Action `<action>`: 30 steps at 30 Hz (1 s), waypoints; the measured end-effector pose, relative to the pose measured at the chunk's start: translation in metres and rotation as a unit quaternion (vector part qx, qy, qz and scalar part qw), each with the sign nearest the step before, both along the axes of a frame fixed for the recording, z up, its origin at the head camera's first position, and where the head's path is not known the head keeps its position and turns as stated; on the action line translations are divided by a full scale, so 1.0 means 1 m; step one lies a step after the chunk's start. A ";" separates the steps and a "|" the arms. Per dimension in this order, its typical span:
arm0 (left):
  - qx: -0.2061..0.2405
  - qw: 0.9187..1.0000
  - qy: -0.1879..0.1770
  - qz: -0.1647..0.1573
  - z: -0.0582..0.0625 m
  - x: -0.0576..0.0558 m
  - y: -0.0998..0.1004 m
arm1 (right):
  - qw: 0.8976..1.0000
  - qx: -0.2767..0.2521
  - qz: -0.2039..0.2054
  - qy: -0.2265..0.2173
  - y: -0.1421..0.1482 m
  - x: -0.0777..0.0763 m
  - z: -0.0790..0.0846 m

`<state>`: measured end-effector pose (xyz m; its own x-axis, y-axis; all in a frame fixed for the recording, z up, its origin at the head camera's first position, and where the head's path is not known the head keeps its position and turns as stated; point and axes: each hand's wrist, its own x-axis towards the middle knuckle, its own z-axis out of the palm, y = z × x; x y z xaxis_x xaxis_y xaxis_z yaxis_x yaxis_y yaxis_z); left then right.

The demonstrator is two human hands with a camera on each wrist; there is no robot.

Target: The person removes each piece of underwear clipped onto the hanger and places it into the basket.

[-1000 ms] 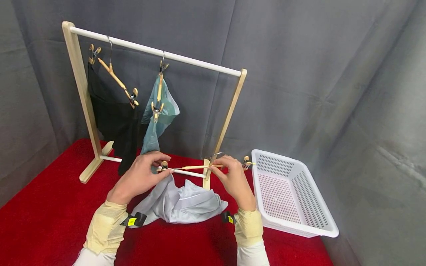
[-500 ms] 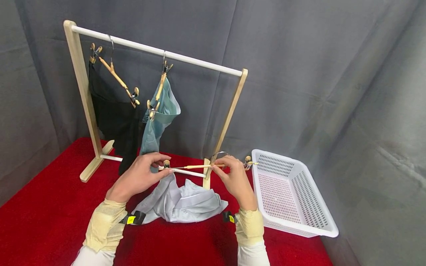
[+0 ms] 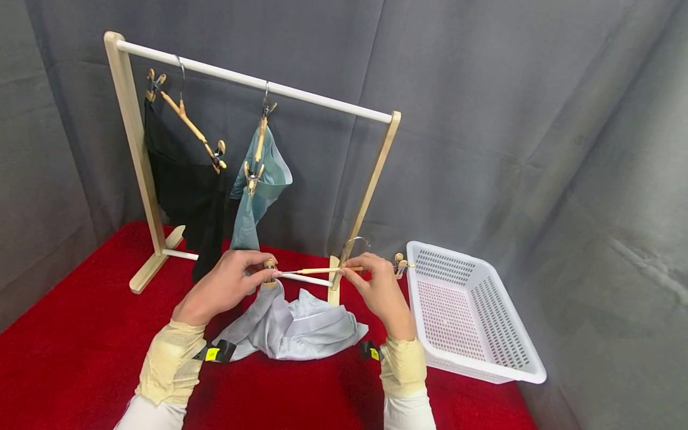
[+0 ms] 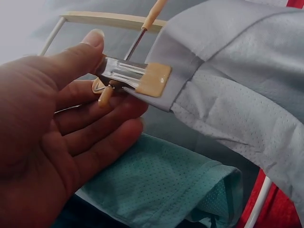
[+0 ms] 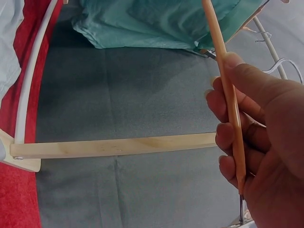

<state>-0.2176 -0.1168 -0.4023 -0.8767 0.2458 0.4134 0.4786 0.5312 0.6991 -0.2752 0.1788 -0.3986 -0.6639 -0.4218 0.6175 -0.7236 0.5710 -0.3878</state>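
Observation:
My left hand (image 3: 217,289) holds the left clip (image 4: 123,73) of a wooden clip hanger (image 3: 317,271), thumb on one side and fingers behind. In the left wrist view, the clip's wooden pad lies over the waistband edge of a light grey garment (image 4: 228,80). The rest of the garment slopes down to the red cloth in the head view. My right hand (image 3: 381,292) grips the middle of the hanger's bar (image 5: 230,99), with fingers curled round it. At the hanger's right end, the other clip (image 3: 399,265) has no fabric in it.
Behind my hands stands a clothes rack with a white rail (image 3: 226,73). Black trousers (image 3: 185,185) and a teal garment (image 3: 269,179) hang from it on clip hangers. A white plastic basket (image 3: 484,367) stands on the red cloth (image 3: 80,334) to the right.
The left clip has turned so its pad now points down over the grey waistband. The hanger's hook has tipped further upright. The teal garment's hanger sways slightly on the rail.

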 end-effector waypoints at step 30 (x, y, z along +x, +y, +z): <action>0.002 0.997 0.071 -0.015 -0.004 -0.003 0.000 | 1.000 -0.006 0.002 -0.001 0.000 0.000 0.002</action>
